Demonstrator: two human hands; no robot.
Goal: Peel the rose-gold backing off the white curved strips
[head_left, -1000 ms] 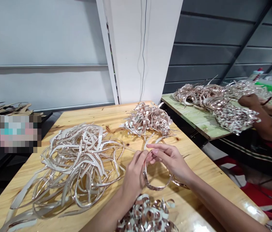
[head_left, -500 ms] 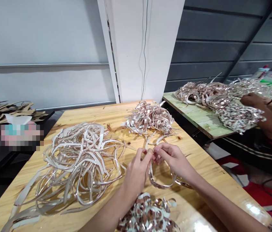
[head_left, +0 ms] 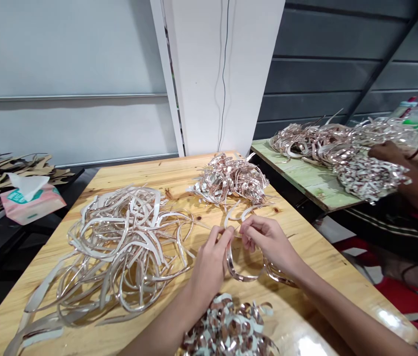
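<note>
Over the wooden table (head_left: 298, 316), my left hand (head_left: 209, 259) pinches a narrow shiny rose-gold strip (head_left: 244, 278), which loops down below my fingers. Just to its right, my right hand (head_left: 270, 242) is closed in a pinch, and a thin length of strip seems to run between the two sets of fingertips. Below my hands lies a heap of small curled rose-gold and white strip pieces (head_left: 231, 324), partly hidden by my left forearm. A large tangle of long pale strips (head_left: 119, 247) spreads on the left.
Beyond my hands sits a shiny bundle of strips (head_left: 231, 180). A tissue box (head_left: 32, 202) and brown cut pieces (head_left: 8, 170) rest on a dark surface at left. On the right, a co-worker's hand (head_left: 390, 153) is at a green table (head_left: 312, 183) with more strip piles.
My right hand has drawn slightly right, away from my left fingertips, leaving a small gap. My left hand stays nearly in place. The hanging loop has risen a little.
</note>
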